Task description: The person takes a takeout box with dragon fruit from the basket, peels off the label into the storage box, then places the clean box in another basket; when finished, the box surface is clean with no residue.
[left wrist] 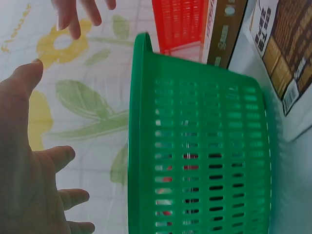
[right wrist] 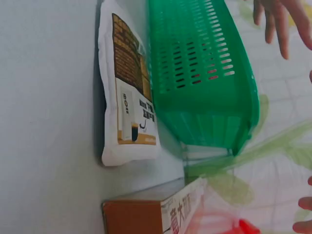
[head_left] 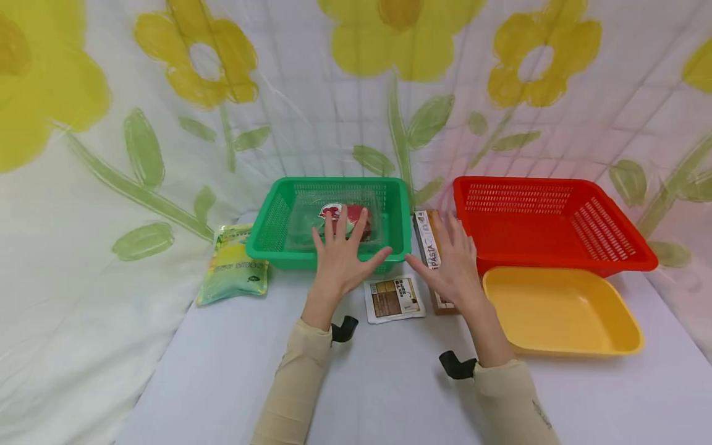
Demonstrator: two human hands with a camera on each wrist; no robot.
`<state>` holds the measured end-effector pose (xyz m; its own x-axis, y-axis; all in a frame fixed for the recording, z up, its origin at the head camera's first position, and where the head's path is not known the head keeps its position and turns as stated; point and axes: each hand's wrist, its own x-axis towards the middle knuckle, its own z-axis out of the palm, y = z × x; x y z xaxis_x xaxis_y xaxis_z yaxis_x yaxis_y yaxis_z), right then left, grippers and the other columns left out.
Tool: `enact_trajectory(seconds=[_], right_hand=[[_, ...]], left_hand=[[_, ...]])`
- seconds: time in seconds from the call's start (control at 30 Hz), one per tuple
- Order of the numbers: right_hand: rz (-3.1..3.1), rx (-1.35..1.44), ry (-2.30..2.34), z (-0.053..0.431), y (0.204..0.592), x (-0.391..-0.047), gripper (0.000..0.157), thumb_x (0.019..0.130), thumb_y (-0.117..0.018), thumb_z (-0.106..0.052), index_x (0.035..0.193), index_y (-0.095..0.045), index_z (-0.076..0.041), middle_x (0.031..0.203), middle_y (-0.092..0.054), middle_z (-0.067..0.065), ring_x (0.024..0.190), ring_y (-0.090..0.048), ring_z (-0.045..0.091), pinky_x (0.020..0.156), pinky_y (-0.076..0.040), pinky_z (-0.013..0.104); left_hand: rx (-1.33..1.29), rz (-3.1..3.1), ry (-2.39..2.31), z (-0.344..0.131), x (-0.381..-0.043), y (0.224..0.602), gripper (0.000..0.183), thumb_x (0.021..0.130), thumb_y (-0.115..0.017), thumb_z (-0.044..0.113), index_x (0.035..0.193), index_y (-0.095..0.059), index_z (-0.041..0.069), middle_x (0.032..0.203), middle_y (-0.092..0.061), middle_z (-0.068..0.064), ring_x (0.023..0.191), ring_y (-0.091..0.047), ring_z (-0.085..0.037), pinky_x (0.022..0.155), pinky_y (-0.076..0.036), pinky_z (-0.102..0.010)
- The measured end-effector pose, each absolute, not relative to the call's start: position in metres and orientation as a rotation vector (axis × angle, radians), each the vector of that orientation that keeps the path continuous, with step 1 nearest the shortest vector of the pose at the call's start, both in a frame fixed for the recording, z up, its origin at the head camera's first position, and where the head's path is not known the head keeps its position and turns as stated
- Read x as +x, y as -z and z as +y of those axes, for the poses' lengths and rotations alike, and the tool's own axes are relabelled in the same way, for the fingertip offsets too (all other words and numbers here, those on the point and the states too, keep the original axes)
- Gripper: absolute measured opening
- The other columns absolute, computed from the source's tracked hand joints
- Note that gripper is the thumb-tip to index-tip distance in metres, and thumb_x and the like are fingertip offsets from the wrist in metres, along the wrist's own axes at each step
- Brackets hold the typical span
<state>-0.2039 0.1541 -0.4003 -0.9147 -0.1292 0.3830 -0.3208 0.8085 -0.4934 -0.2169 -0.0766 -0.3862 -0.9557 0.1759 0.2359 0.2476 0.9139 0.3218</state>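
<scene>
My left hand (head_left: 340,258), fingers spread wide, hovers in front of the green basket (head_left: 278,255). In the left wrist view this hand (left wrist: 24,161) is apart from the basket's perforated wall (left wrist: 204,126) and holds nothing. Inside the basket lies a clear plastic container (head_left: 305,216) with a red-and-white label and dark red contents, partly hidden by my fingers. My right hand (head_left: 455,271), also spread, is held above the pasta box (head_left: 427,238) and covers part of it. Between the wrists, close to the basket, lies a flat white-and-brown packet (head_left: 396,299).
A yellow-green pouch (head_left: 236,269) lies left of the green basket. At the right stands a red basket (head_left: 517,232), with a yellow tray (head_left: 556,309) in front of it. Behind them hangs a white flower-printed sheet (head_left: 311,123).
</scene>
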Motion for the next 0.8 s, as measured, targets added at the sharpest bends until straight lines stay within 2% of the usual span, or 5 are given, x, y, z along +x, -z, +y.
enact_trajectory(seconds=[0.2, 0.33, 0.47, 0.6, 0.8], right_hand=[[-2.731, 0.372, -0.862, 0.143, 0.399, -0.229, 0.094, 0.086, -0.063, -0.058, 0.159, -0.02, -0.018, 0.162, -0.015, 0.018, 0.144, -0.021, 0.043, 0.108, -0.02, 0.071], [-2.772, 0.376, -0.932, 0.135, 0.393, -0.246, 0.093, 0.087, -0.061, -0.061, 0.159, -0.019, -0.019, 0.161, -0.017, 0.018, 0.142, -0.024, 0.044, 0.105, -0.026, 0.072], [-2.751, 0.41, -1.077, 0.128, 0.393, -0.264, 0.089, 0.089, -0.062, -0.057, 0.158, -0.023, -0.017, 0.158, -0.023, 0.018, 0.141, -0.028, 0.041, 0.106, -0.029, 0.068], [-2.689, 0.472, -1.29, 0.117, 0.39, -0.285, 0.081, 0.092, -0.064, -0.047, 0.156, -0.028, -0.015, 0.158, -0.027, 0.015, 0.142, -0.028, 0.036, 0.11, -0.027, 0.063], [-2.662, 0.477, -1.488, 0.101, 0.379, -0.309, 0.072, 0.095, -0.063, -0.039, 0.155, -0.031, -0.013, 0.158, -0.029, 0.016, 0.142, -0.03, 0.039, 0.111, -0.03, 0.058]], left_hand=[[-0.272, -2.931, 0.566, -0.096, -0.237, 0.389, 0.089, 0.088, -0.036, 0.079, 0.159, -0.007, 0.034, 0.166, 0.0, -0.006, 0.149, 0.004, -0.039, 0.113, 0.0, -0.067], [-0.274, -2.916, 0.631, -0.111, -0.252, 0.386, 0.086, 0.089, -0.039, 0.076, 0.159, -0.01, 0.034, 0.165, -0.006, -0.009, 0.149, 0.0, -0.039, 0.113, -0.004, -0.067], [-0.283, -2.9, 0.671, -0.126, -0.265, 0.387, 0.084, 0.092, -0.046, 0.069, 0.159, -0.017, 0.028, 0.163, -0.015, -0.014, 0.148, -0.01, -0.041, 0.112, -0.012, -0.068], [-0.27, -2.898, 0.748, -0.146, -0.276, 0.384, 0.08, 0.095, -0.052, 0.058, 0.158, -0.023, 0.019, 0.16, -0.021, -0.019, 0.145, -0.018, -0.043, 0.112, -0.019, -0.065], [-0.251, -2.921, 0.888, -0.175, -0.294, 0.375, 0.075, 0.098, -0.053, 0.047, 0.157, -0.024, 0.013, 0.158, -0.02, -0.025, 0.144, -0.019, -0.047, 0.11, -0.025, -0.065]])
